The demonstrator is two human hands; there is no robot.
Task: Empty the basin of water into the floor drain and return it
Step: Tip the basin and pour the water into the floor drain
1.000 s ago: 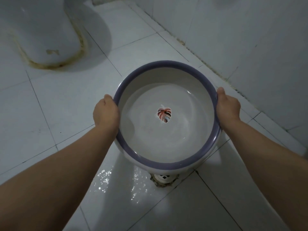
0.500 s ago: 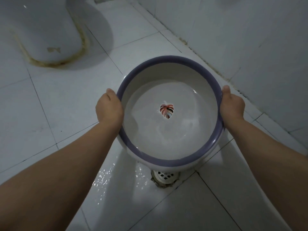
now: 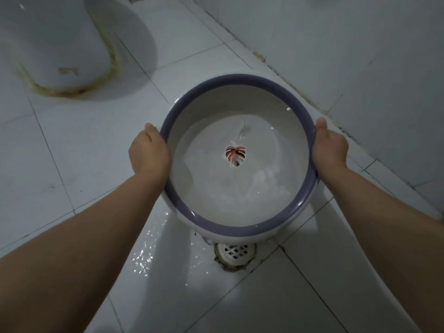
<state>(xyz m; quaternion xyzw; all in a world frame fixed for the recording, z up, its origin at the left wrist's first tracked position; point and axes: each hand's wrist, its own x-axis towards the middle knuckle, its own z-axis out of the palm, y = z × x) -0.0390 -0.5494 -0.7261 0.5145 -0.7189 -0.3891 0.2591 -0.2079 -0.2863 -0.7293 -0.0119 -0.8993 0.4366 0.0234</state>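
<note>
Both hands hold the basin by its purple rim. My left hand (image 3: 149,152) clamps the left side and my right hand (image 3: 330,150) the right, each thumb laid along the rim, the fingers out of sight beneath it.

Nearest me, the floor drain (image 3: 235,252) sits where the tile joints cross, with a wet patch (image 3: 146,255) glinting on the floor (image 3: 72,164) to its left. The basin (image 3: 230,228) hangs in the air just beyond, its near edge overlapping the far edge of the grate. It looks close to level. Shallow water (image 3: 252,188) covers its bottom and ripples over a leaf motif (image 3: 235,156).

As I judge it, the emptying is not finished. To do it well, I should bring the near rim low over the grate. I should then lift the far side with both wrists together, slowly, so the water leaves as one narrow stream onto the grate, not in a sheet across the tiles. An even hold on both sides should stop the basin twisting. A wet rim may slip, so the thumbs ought to press firmly.

Farther off, a toilet base (image 3: 60,44) stands toward the floor's far left corner. The tiled wall (image 3: 360,56) runs along the floor's right edge.
</note>
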